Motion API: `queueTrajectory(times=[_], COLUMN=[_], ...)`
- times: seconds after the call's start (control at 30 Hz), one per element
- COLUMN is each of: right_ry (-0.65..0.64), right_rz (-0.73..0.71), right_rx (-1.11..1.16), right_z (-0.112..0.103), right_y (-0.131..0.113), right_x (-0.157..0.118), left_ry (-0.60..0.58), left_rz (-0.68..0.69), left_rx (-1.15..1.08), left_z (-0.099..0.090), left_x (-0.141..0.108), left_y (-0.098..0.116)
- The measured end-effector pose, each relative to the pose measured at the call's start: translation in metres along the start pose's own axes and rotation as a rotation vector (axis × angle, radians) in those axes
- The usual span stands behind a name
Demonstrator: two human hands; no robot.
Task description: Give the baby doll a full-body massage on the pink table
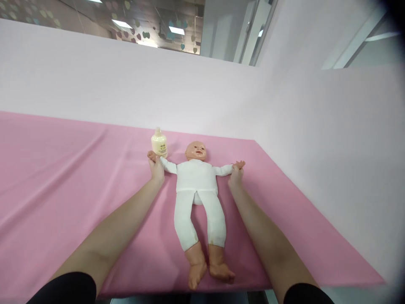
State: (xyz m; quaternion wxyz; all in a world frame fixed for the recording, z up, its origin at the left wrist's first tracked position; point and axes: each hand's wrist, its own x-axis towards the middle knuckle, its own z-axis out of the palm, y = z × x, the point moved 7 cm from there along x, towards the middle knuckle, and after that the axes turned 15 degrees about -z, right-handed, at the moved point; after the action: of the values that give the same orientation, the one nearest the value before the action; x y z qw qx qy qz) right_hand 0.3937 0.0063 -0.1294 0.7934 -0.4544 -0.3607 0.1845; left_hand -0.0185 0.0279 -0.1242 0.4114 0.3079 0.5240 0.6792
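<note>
A baby doll (196,177) with a white cloth body lies on its back on a pink sheet (126,253), head away from me and bare feet toward me. Its arms are stretched out to both sides. My left hand (157,169) is closed around the doll's wrist on the left. On the other side, my right hand (236,176) grips the doll's other wrist, with the doll's small fingers showing above. Just behind my left hand stands a bottle (159,145) of pale yellow liquid with a dark printed label.
A white wall (126,80) rises behind the sheet, and another wall (332,147) closes off the right side. Wrinkles run through the sheet on the left. The surface's front edge lies just past the doll's feet. Above the back wall, a window (164,25) shows hanging heart shapes.
</note>
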Motion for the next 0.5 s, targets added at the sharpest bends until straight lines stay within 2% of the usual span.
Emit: queueTrajectory(times=[0.07, 0.1, 0.2, 0.3, 0.43, 0.5], right_ry=[-0.048, -0.084, -0.270, -0.492, -0.821, -0.948], right_rz=[-0.068, -0.115, -0.261, -0.363, -0.502, -0.591], right_rx=[0.020, 0.035, 0.072, 0.064, -0.164, -0.294], right_z=[0.008, 0.013, 0.034, 0.053, 0.072, 0.078], right_y=[-0.015, -0.025, -0.054, -0.069, -0.067, -0.064], right_x=[-0.005, -0.008, -0.021, -0.039, -0.061, -0.068], left_ry=[0.060, 0.050, -0.117, -0.290, -0.519, -0.574], left_rz=[-0.006, 0.024, 0.199, 0.375, 0.578, 0.638], left_rx=[0.006, 0.022, 0.125, 0.334, 0.757, 0.882], left_z=[-0.001, 0.001, 0.019, 0.039, 0.068, 0.076], left_x=[-0.006, -0.010, -0.028, -0.050, -0.075, -0.081], left_y=[0.004, 0.009, 0.028, 0.040, 0.032, 0.027])
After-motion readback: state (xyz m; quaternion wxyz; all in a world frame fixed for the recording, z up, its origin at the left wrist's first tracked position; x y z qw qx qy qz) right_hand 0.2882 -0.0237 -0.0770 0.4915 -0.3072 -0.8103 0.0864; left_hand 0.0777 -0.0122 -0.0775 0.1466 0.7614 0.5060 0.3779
